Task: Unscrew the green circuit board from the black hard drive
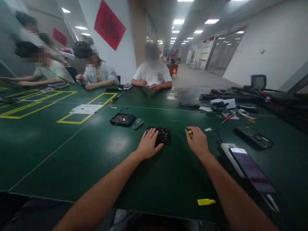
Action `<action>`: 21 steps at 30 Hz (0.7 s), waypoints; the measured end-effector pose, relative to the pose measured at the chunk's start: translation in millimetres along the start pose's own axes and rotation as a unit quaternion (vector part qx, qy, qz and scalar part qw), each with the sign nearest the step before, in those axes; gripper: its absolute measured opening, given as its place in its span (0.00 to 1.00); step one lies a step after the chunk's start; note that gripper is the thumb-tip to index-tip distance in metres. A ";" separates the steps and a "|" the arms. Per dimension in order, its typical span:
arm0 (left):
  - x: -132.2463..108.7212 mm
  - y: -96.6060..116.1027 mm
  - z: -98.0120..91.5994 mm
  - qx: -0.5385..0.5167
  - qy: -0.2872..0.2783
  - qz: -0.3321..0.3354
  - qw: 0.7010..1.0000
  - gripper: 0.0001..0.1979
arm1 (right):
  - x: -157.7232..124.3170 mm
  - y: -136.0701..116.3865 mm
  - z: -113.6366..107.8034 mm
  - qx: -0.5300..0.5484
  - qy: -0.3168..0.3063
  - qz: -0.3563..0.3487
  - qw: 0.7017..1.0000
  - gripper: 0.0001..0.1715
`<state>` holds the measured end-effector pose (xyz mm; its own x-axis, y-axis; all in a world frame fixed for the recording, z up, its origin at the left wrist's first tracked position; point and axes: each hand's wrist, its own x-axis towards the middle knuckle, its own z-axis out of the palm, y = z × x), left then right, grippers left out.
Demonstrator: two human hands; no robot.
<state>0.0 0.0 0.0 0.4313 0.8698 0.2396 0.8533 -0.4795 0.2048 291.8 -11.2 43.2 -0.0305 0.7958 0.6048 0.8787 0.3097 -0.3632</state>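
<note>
My left hand (149, 143) lies spread over the left part of a flat black casing (164, 135) dotted with small light spots. The casing's left side is partly hidden beneath my fingers. To the right, apart from the casing, my right hand (197, 142) is closed around a yellow-and-black screwdriver (190, 133); most of its handle is hidden in my palm. Just left of the casing lies a small green circuit board (138, 124). Beyond that board is an open black housing (123, 119) with parts inside. Tiny pieces (174, 121), perhaps screws, lie past the casing.
A phone (251, 170) rests by a white power bank (232, 158) at right, near another circuit-board device (253, 137). A yellow strip (206, 202) lies near the front edge. Cables and tools (228, 109) clutter the far right. Several people sit across the green table (96, 173).
</note>
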 end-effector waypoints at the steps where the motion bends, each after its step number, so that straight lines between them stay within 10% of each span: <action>1: 0.0 -0.8 -0.5 -0.003 0.000 0.000 1.000 0.40 | 1.6 -1.9 -3.1 0.008 0.017 0.010 1.000 0.15; 11: -3.5 -4.3 -11.0 -0.066 -0.011 0.045 0.997 0.38 | 10.5 -23.3 -32.9 0.229 0.084 0.142 0.959 0.16; 17: -2.9 -10.0 -17.3 -0.126 -0.020 0.079 0.989 0.37 | 10.2 -28.6 -15.2 0.595 -0.065 0.352 0.719 0.25; 21: -2.3 -14.4 -16.1 -0.164 -0.019 0.107 0.980 0.41 | 0.5 -30.1 4.9 0.607 -0.154 0.391 0.674 0.21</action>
<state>-18.0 3.0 11.7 0.6067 0.7454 0.2764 0.6040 -0.6583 0.4493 263.0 -17.5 51.0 -0.0449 0.9752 -0.2169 -0.3484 -0.2188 -0.9115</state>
